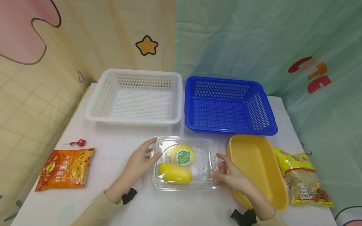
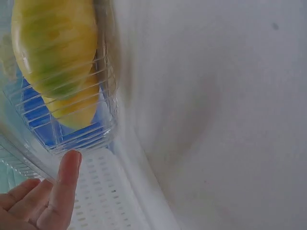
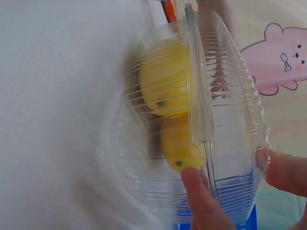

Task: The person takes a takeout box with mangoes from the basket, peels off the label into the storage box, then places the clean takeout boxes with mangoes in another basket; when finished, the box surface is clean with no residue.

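Note:
A clear plastic clamshell box (image 1: 202, 161) sits on the white table in front of me. Inside lie two yellow mangoes (image 1: 175, 173), and a round green sticker (image 1: 183, 157) is on the lid. My left hand (image 1: 139, 164) holds the box's left edge, thumb over the rim. In the left wrist view one fingertip (image 2: 71, 165) meets a lower corner, and the left thumb is hidden. My right hand (image 1: 233, 175) grips the right edge. In the right wrist view its thumb (image 3: 196, 189) and a finger press opposite sides of the box.
Behind the box stand a white basket (image 1: 133, 121) and a blue basket (image 1: 232, 130). To the right are a yellow tray (image 1: 254, 166) and a yellow snack bag (image 1: 304, 179). An orange snack bag (image 1: 65, 169) and a red lollipop (image 1: 81, 142) lie at the left.

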The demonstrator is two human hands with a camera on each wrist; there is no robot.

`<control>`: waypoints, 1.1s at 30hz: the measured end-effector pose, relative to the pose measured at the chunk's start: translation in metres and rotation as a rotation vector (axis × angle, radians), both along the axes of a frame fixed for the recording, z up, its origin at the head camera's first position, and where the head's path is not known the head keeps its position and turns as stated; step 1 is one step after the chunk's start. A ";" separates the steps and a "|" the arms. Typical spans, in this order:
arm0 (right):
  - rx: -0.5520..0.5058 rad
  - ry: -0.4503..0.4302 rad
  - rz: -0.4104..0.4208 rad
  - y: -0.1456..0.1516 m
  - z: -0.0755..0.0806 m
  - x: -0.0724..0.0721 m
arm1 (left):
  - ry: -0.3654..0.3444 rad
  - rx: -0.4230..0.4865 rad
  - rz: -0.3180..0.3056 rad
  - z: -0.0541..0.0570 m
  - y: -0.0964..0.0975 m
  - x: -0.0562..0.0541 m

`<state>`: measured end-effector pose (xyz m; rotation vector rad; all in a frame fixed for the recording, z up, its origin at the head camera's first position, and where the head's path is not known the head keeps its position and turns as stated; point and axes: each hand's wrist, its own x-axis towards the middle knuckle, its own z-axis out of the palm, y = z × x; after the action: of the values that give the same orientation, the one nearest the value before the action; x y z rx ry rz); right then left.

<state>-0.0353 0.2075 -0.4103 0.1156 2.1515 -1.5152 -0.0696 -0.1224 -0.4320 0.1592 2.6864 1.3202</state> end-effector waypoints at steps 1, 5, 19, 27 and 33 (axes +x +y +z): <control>0.000 -0.002 -0.001 0.000 0.000 0.000 | -0.007 0.003 0.010 -0.001 0.002 0.000; -0.017 -0.013 -0.005 0.001 0.000 0.000 | -0.009 0.008 0.016 -0.003 0.006 -0.004; 0.474 0.338 0.095 -0.004 0.023 -0.020 | -0.045 0.040 0.057 -0.005 0.011 -0.010; 0.594 0.508 0.322 -0.051 0.046 -0.054 | -0.043 0.039 0.069 -0.006 0.013 -0.010; 0.633 0.486 0.398 -0.068 0.039 -0.066 | -0.030 0.032 0.062 -0.005 0.012 -0.009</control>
<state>-0.1018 0.1398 -0.3714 -0.4868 2.7556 -0.6428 -0.0784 -0.1100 -0.4366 0.0591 2.6669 1.3724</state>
